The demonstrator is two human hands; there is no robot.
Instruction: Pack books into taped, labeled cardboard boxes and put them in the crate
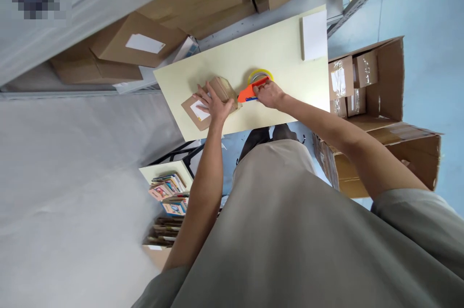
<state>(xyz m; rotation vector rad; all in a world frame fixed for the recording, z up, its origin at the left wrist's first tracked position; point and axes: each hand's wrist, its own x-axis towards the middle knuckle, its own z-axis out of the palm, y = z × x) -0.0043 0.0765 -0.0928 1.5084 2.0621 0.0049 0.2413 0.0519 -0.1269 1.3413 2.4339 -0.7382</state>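
Observation:
A small cardboard box (220,86) lies on the pale table (290,90), with a flap or second brown piece bearing a white label (200,110) at its left. Across the box my left hand (214,104) rests with its fingers spread, the thumb toward the box's right end. My right hand (267,94) is wrapped around the handle of an orange tape dispenser (248,93) loaded with a yellow-rimmed roll of tape. The dispenser's tip is close to the right end of the box; whether tape joins them I cannot tell.
A white stack or flat box (314,36) sits at the table's far right corner. Behind stand shelved cartons (134,39). An open carton (389,80) holding small boxes is at the right, another carton (416,158) below it. Books (168,186) lie at lower left.

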